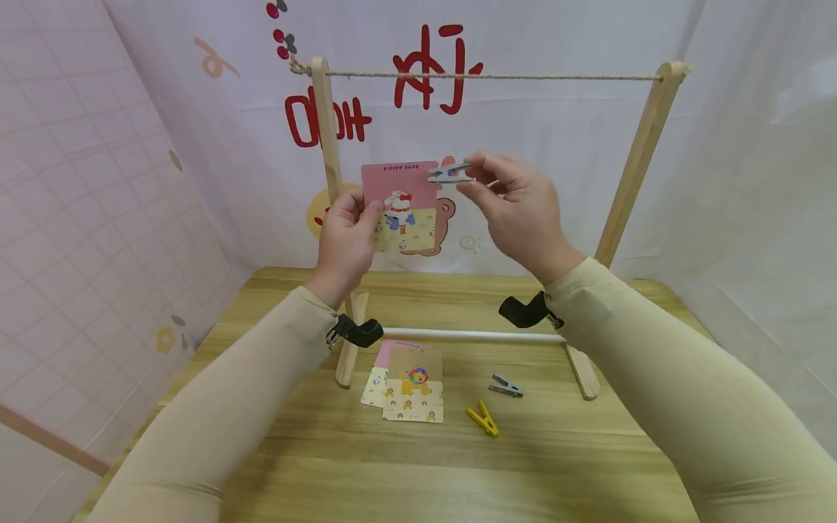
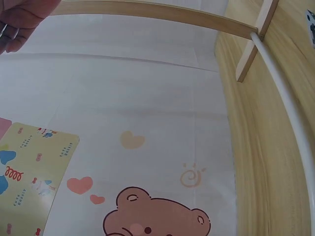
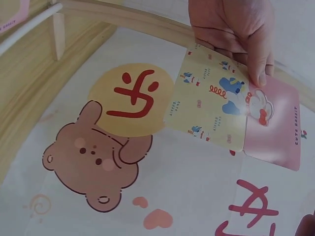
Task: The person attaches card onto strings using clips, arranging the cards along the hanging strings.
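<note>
In the head view my left hand [image 1: 346,240] pinches a pink and yellow card [image 1: 408,189] with a white rabbit on it, thumb on the front at its left edge. My right hand [image 1: 523,211] grips a grey clothespin [image 1: 451,173] between thumb and fingers. The clothespin's tip overlaps the card's right edge near the upper corner in this view. From the right wrist, the card [image 3: 216,98] shows its printed front, with my left hand [image 3: 236,34] on its edge. Only part of the card [image 2: 34,177] and part of my right hand [image 2: 22,19] enter the left wrist view.
A rope [image 1: 523,75] spans two wooden posts [image 1: 637,160] above my hands, and a white rod [image 1: 471,335] joins them low down. On the wooden table [image 1: 327,457] lie a lion card [image 1: 413,396] over a pink card [image 1: 374,385], another grey clothespin [image 1: 506,386] and a yellow clothespin [image 1: 482,419].
</note>
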Motion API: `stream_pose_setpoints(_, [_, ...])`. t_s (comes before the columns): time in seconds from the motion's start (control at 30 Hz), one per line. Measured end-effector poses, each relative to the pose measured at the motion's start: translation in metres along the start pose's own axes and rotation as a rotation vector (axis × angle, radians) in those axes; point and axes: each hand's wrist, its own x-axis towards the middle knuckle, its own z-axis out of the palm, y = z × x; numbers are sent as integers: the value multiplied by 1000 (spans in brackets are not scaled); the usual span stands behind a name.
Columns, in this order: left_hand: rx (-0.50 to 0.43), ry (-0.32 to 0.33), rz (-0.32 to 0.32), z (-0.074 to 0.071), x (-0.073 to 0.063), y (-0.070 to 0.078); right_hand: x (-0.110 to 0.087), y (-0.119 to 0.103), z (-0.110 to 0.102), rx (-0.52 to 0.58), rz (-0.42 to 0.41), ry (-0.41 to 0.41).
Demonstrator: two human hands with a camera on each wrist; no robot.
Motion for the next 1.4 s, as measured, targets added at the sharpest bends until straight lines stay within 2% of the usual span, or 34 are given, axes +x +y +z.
stream_pose_setpoints(0.23, [-18,2,-8,1,7,8,13,-11,1,7,-31,33])
stream_pose_setpoints(0.63, [-81,10,38,6,15,23,34,-25,2,10,-51,92])
stream_pose_setpoints(0.87, [-98,26,50,9,20,28,49,-38,5,-68,-44,119])
stream_pose_setpoints(1.23, [-145,57,57,17,30,42,73,-52,8,-245,-179,120])
stream_pose_setpoints(1.4, [-152,68,75,21,37,46,83,-58,12,-275,-159,118])
